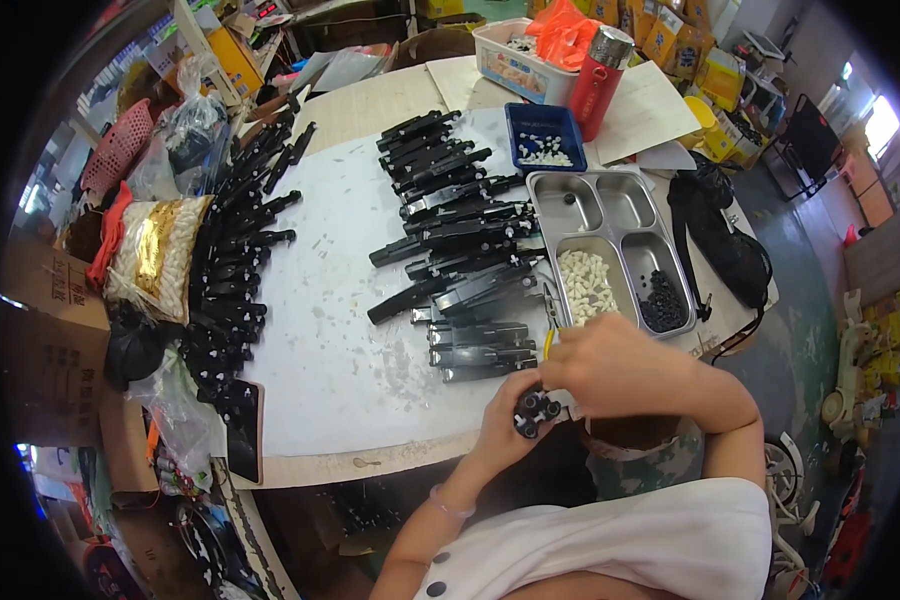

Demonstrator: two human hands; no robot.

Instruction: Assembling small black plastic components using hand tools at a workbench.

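Close to my body at the table's front edge, my left hand (505, 425) is closed around a black plastic part with round knobs (536, 411). My right hand (610, 365) is bent over the top of this part, its fingers drawn together; whatever they pinch is hidden. Just beyond the right fingers are pliers with a yellow handle (549, 342), partly covered by that hand. A metal compartment tray (611, 255) sits beyond the right hand, with small white pieces (585, 283) in one section and small black pieces (662, 300) in another.
Long black parts (460, 230) lie in a row left of the tray, and more (235, 270) line the table's left side. Behind the tray stand a blue bin (545, 138), a red flask (600, 85) and a white tub (520, 65). A black bag (720, 235) lies at right.
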